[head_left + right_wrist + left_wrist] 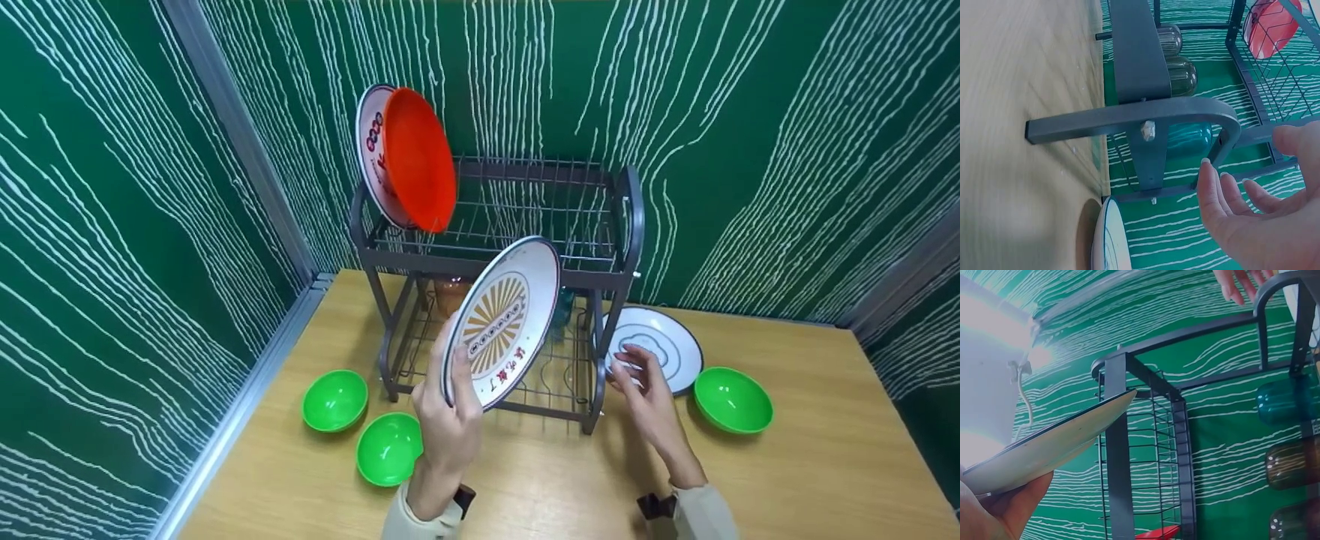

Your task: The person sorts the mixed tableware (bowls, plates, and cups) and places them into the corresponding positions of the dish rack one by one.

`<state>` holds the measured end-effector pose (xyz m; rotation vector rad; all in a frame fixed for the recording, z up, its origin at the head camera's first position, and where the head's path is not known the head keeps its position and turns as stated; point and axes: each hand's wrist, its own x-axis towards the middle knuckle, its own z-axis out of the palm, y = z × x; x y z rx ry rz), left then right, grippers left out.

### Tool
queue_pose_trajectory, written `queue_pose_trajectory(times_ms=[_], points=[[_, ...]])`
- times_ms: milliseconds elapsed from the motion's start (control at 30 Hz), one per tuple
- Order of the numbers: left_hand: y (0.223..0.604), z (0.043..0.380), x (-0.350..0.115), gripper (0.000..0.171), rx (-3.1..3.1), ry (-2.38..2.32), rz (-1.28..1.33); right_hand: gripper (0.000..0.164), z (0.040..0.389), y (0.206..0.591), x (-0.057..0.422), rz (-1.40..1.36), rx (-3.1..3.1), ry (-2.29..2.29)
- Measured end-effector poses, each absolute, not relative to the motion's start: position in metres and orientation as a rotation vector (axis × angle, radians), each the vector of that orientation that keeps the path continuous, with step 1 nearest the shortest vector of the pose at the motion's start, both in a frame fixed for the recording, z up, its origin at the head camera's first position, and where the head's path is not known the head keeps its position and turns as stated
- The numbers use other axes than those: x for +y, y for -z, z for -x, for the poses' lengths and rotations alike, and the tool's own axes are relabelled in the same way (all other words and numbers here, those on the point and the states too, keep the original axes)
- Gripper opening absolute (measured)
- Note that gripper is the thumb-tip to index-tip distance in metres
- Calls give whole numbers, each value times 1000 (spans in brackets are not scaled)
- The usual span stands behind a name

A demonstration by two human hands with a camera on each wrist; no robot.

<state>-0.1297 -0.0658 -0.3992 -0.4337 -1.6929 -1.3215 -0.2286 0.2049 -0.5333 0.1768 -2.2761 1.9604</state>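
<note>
Green walls (517, 45) with wavy white lines surround a wooden table (540, 495). Tilted in the air before the dish rack (420, 262), a white plate (517, 352) (gold rays at its middle) is pinched at its lower edge by the left hand (448, 427). The right hand (649, 397) hangs beside the rack's right end, fingers loosely spread. On the top shelf lean an orange dish (420, 161) and a patterned plate (371, 150); a ringed plate (679, 345) and three green bowls (733, 401) sit on the table.
</note>
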Motion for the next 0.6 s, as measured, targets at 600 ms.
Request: queue_pose_trajectory(times_ms=[600], points=[[362, 153, -79, 49, -1553, 1256, 457, 44, 246, 530, 178, -214, -2394, -1895]])
